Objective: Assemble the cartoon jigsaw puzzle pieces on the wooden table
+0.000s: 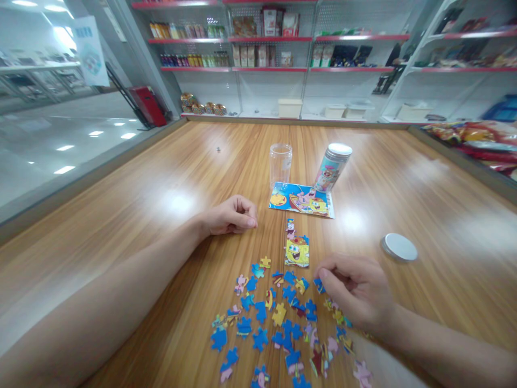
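Observation:
My left hand (pixel 231 215) rests on the wooden table, its fingers curled and thumb against the forefinger, with nothing seen between them. A blue puzzle piece (pixel 319 285) shows at the fingertips of my right hand (pixel 357 288), which is closed in a pinch over the right side of the loose pieces. Between the hands lies a small joined section of puzzle (pixel 297 252) with a yellow cartoon face; a narrow strip (pixel 290 228) extends from its upper left. Several loose puzzle pieces (pixel 260 311), mostly blue, pink and yellow, spread below it. A printed picture sheet (pixel 299 200) lies beyond.
Behind the sheet stand a clear plastic jar (pixel 280 164) and a printed can (pixel 333 167) with a silver top. A round silver lid (pixel 399 247) lies to the right. Stocked shelves (pixel 270 39) line the far side; snack bags (pixel 480 137) are at the right edge.

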Available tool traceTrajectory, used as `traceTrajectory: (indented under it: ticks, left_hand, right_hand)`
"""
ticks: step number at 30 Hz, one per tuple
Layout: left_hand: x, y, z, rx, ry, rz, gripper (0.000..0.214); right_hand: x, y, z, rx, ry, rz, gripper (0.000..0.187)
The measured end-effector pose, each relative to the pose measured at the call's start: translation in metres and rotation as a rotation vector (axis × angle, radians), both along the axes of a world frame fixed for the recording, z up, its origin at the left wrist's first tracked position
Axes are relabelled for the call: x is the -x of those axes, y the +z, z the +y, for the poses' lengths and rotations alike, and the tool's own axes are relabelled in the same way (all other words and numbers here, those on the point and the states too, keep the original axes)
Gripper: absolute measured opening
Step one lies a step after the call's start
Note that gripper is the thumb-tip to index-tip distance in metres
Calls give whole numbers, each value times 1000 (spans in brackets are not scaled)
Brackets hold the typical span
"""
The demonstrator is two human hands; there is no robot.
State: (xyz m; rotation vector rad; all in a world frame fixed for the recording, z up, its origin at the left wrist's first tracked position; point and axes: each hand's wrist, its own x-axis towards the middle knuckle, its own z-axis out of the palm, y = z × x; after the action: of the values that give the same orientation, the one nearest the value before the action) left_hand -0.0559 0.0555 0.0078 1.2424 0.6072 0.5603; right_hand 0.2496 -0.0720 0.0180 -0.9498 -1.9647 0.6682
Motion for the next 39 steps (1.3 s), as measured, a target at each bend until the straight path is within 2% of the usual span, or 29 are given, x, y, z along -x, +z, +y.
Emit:
traceTrajectory:
  ticks: [16, 19, 22, 23, 25, 27, 29, 33, 39]
  left_hand:
    - [-5, 6, -1, -174, -56, 197, 41]
    - [-10, 17, -6, -230, -173, 283, 32]
    - [-24, 42, -23, -269, -416, 412, 19]
    - [-29, 53, -32, -305, -498, 468, 14]
    - [-40, 75, -51, -632, -666, 742, 12]
    - [-49, 91, -69, -907, -684, 919, 19]
    - [-55, 97, -83, -1052, -708, 979, 20]
    - [-60, 89, -100, -1184, -701, 1118, 7]
    - [-60, 80, -107, -1196, -638, 1128, 11]
  right_hand:
    - [0, -2, -1, -32, 43, -54, 22]
    - [1, -2, 1, -104, 57, -118, 19]
    - [2, -1, 2, -164, 66, -142, 19]
    - [3, 0, 2, -169, 66, -145, 19]
    - [3, 0, 2, -161, 70, -143, 20]
    - [3, 0, 2, -147, 84, -132, 19]
    - [3, -1, 2, -133, 95, -119, 18]
    - [3, -1, 2, -114, 84, -120, 18]
    - [3, 1, 1, -117, 101, -114, 18]
